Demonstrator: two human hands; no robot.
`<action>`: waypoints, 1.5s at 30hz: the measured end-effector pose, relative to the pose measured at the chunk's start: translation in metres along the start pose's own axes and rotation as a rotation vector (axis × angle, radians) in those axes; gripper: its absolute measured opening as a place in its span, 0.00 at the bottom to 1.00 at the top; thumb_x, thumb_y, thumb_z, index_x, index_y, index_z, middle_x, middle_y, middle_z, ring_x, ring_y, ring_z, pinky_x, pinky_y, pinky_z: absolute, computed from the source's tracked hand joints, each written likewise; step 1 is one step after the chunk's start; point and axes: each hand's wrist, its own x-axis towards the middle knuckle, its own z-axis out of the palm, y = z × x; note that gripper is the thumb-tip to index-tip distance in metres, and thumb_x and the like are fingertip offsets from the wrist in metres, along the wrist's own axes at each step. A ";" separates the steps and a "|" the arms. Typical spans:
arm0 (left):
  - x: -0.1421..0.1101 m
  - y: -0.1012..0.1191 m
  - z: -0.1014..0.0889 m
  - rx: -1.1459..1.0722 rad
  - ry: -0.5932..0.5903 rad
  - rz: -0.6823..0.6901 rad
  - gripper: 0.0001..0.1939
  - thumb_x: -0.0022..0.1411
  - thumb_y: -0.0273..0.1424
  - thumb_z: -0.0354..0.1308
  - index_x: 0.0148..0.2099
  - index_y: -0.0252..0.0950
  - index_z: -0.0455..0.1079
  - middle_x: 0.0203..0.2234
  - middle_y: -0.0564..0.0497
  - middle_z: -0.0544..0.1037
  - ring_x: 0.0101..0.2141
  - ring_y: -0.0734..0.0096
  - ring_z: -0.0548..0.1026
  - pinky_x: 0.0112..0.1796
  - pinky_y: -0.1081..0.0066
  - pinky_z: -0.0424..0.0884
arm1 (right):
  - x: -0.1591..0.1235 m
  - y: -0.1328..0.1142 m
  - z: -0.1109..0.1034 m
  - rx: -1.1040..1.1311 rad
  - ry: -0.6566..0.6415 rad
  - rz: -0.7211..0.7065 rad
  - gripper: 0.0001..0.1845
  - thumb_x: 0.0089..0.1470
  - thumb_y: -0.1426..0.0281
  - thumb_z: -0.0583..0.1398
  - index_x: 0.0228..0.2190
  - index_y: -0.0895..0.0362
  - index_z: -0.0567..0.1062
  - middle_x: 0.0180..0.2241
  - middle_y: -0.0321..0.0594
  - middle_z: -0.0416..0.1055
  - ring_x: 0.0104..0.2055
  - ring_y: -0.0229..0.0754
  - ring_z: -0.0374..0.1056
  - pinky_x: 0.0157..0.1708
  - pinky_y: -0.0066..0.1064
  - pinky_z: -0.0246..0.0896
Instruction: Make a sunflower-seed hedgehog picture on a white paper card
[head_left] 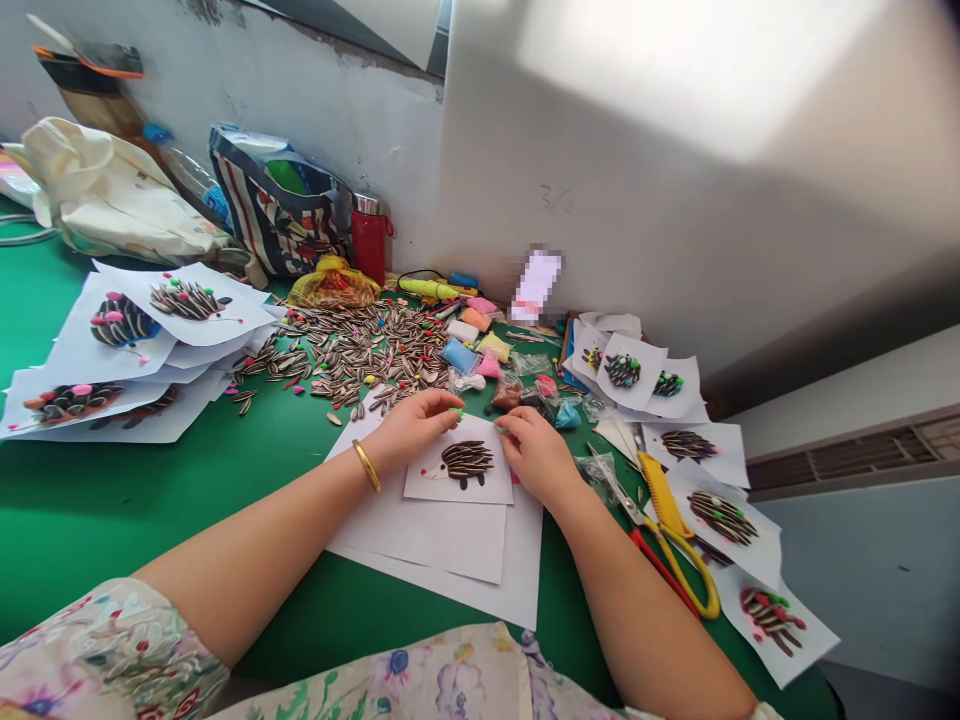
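A small white card [420, 487] lies before me, bearing a hedgehog [469, 460] made of striped sunflower seeds with dark feet and a small red nose. Above the card's upper left edge, my left hand [416, 428] pinches a bit of green clay [457, 414] between thumb and fingertips. At the card's upper right corner is my right hand [538, 455], its fingertips pressed together; whatever they hold is too small to name. Larger sheets of white paper [450, 540] lie under the card. A loose pile of sunflower seeds [382, 345] spreads just beyond my left hand.
Finished seed cards are stacked at left [187, 350] and right [694, 400]. Yellow-handled scissors [679, 550] and a yellow cutter [664, 495] lie right of my arm. Clay packets [459, 355], a blurred phone [536, 287], a red flask [369, 240] and bags [274, 215] line the wall.
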 end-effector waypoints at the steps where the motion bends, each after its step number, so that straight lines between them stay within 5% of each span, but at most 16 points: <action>1: 0.000 0.001 0.000 -0.008 0.006 0.002 0.23 0.53 0.46 0.65 0.45 0.34 0.75 0.37 0.48 0.80 0.35 0.68 0.76 0.38 0.67 0.73 | 0.000 0.000 0.000 0.003 0.006 -0.005 0.15 0.57 0.76 0.56 0.43 0.53 0.79 0.47 0.43 0.72 0.44 0.44 0.71 0.42 0.35 0.68; 7: -0.005 0.009 0.000 -0.020 -0.007 -0.007 0.19 0.55 0.47 0.64 0.36 0.34 0.77 0.25 0.50 0.78 0.28 0.70 0.73 0.32 0.70 0.72 | -0.003 -0.008 -0.003 0.151 0.132 -0.068 0.15 0.59 0.73 0.57 0.46 0.53 0.78 0.48 0.45 0.70 0.42 0.43 0.71 0.42 0.36 0.69; 15: -0.018 0.024 0.013 -0.175 -0.158 -0.024 0.18 0.54 0.44 0.67 0.39 0.34 0.77 0.30 0.50 0.79 0.29 0.71 0.74 0.32 0.71 0.71 | -0.009 -0.047 -0.007 0.481 0.232 -0.175 0.09 0.58 0.68 0.63 0.42 0.51 0.77 0.37 0.38 0.71 0.36 0.40 0.67 0.39 0.34 0.67; 21: -0.023 0.030 0.017 -0.312 -0.187 -0.083 0.19 0.53 0.42 0.70 0.40 0.34 0.74 0.30 0.51 0.78 0.29 0.73 0.75 0.33 0.71 0.72 | -0.010 -0.048 -0.010 0.491 0.257 -0.152 0.05 0.60 0.66 0.61 0.35 0.52 0.78 0.34 0.39 0.71 0.36 0.41 0.67 0.39 0.35 0.67; 28: -0.024 0.027 0.017 -0.427 -0.188 -0.089 0.19 0.49 0.40 0.73 0.37 0.34 0.73 0.27 0.52 0.77 0.28 0.73 0.75 0.32 0.71 0.72 | -0.011 -0.047 -0.008 0.563 0.265 -0.127 0.12 0.58 0.63 0.64 0.44 0.51 0.78 0.37 0.39 0.71 0.36 0.41 0.67 0.38 0.35 0.66; 32: -0.024 0.027 0.018 -0.305 -0.184 -0.033 0.18 0.52 0.42 0.70 0.39 0.34 0.74 0.32 0.49 0.79 0.32 0.69 0.76 0.35 0.68 0.74 | -0.012 -0.048 -0.007 0.580 0.273 -0.089 0.07 0.59 0.64 0.63 0.38 0.51 0.78 0.40 0.41 0.74 0.39 0.42 0.69 0.36 0.34 0.65; 37: -0.026 0.024 0.020 -0.005 -0.010 0.200 0.15 0.56 0.38 0.67 0.43 0.37 0.75 0.33 0.50 0.78 0.34 0.69 0.75 0.35 0.69 0.73 | -0.012 -0.046 -0.004 0.520 0.265 -0.033 0.06 0.57 0.70 0.61 0.38 0.52 0.76 0.36 0.38 0.76 0.34 0.40 0.68 0.33 0.32 0.63; 45: -0.030 0.024 0.019 0.290 -0.002 0.444 0.10 0.63 0.37 0.62 0.45 0.43 0.79 0.35 0.49 0.81 0.36 0.66 0.76 0.41 0.67 0.71 | -0.012 -0.050 -0.004 0.425 0.250 0.014 0.04 0.53 0.70 0.63 0.33 0.53 0.72 0.30 0.34 0.72 0.30 0.38 0.65 0.31 0.30 0.62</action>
